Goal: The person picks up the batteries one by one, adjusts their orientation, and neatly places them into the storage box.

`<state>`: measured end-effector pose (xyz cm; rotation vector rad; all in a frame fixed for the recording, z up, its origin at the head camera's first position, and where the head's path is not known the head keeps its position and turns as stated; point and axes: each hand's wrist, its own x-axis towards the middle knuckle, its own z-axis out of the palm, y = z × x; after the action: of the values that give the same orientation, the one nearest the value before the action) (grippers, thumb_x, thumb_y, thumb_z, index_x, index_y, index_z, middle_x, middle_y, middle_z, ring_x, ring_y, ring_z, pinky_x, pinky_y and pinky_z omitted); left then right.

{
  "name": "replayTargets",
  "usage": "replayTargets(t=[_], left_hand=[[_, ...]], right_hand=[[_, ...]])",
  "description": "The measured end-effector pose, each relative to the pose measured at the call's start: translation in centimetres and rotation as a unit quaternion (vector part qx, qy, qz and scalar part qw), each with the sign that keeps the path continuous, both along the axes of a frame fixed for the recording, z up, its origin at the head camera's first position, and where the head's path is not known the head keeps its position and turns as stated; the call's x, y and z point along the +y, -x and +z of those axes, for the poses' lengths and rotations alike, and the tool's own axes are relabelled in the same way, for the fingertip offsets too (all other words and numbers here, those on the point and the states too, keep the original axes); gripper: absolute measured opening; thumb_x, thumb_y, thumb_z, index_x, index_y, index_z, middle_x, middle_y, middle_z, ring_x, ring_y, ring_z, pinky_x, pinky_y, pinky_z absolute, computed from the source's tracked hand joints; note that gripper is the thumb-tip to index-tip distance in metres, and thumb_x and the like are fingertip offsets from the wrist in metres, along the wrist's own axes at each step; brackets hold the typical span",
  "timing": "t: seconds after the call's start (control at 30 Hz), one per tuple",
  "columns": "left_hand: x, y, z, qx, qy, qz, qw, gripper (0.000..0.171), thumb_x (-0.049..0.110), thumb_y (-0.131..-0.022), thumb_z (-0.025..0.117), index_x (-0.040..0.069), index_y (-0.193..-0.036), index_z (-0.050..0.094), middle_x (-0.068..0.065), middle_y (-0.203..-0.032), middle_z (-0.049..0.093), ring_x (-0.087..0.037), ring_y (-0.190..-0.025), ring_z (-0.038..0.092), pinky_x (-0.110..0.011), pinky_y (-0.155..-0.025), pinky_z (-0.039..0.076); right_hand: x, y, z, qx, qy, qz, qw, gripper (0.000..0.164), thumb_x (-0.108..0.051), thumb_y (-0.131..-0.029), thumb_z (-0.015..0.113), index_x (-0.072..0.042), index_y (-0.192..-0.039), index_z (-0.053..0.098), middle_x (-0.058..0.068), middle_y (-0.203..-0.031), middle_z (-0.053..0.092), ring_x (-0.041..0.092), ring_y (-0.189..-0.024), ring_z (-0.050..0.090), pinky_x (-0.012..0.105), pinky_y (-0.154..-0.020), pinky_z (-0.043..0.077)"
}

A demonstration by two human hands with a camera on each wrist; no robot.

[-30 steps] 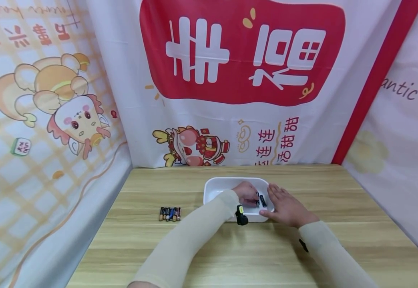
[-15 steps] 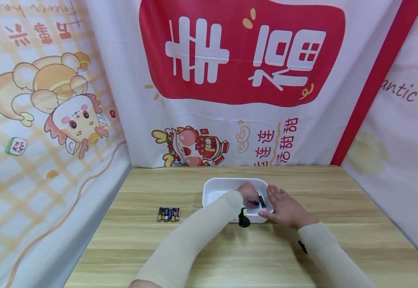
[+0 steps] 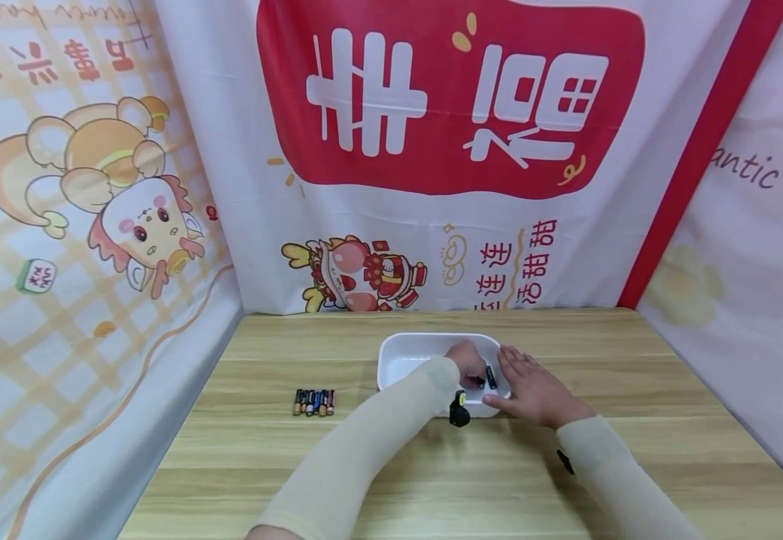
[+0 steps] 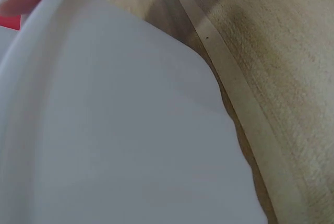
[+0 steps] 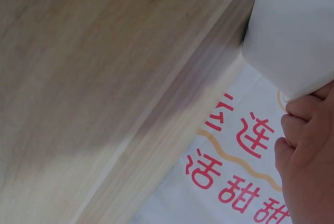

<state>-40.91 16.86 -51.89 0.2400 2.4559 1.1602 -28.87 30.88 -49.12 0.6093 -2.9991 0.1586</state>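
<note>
A white plastic box (image 3: 405, 366) stands on the wooden table. My left hand (image 3: 467, 363) reaches into its right half with curled fingers. A dark battery (image 3: 481, 383) shows at those fingertips, mostly hidden by the hand, which seems to pinch it. Right beside it another black battery (image 3: 490, 377) lies on the box floor. My right hand (image 3: 535, 388) rests against the box's right end, fingers extended along the far side and thumb by the near rim. In the right wrist view its fingers (image 5: 302, 109) touch the white box wall (image 5: 292, 31). The left wrist view shows mostly box wall (image 4: 135, 109).
Several batteries (image 3: 314, 402) lie side by side in a row on the table (image 3: 283, 465), left of the box. Printed cloth (image 3: 364, 225) hangs behind the table and along both sides.
My left hand has shifted slightly right and settled lower over the battery at its fingertips, showing less of it. The right hand stays at the box's end. The view has shifted slightly.
</note>
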Motion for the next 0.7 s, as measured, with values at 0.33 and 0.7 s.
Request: replayTargets(t=[0.33, 0.7], left_hand=[[0.07, 0.09, -0.03, 0.001, 0.020, 0.003, 0.9998, 0.010, -0.009, -0.072, 0.070, -0.002, -0.075, 0.063, -0.011, -0.066, 0.064, -0.023, -0.050, 0.064, -0.030, -0.045, 0.057], [-0.54, 0.74, -0.34, -0.037, -0.019, 0.016, 0.9990, 0.012, -0.006, -0.074, 0.074, -0.002, -0.080, 0.064, -0.013, -0.075, 0.064, -0.024, -0.062, 0.064, -0.031, -0.052, 0.058]], right_hand=[[-0.25, -0.14, 0.05, -0.001, 0.001, -0.001, 1.000, 0.102, -0.075, -0.090, 0.035, 0.006, -0.150, 0.024, 0.020, -0.157, 0.019, 0.035, -0.145, 0.014, 0.050, -0.118, 0.016], [-0.11, -0.09, -0.12, 0.003, -0.002, -0.007, 1.000, 0.103, -0.076, -0.089, 0.033, 0.006, -0.150, 0.023, 0.020, -0.158, 0.018, 0.036, -0.145, 0.014, 0.050, -0.118, 0.016]])
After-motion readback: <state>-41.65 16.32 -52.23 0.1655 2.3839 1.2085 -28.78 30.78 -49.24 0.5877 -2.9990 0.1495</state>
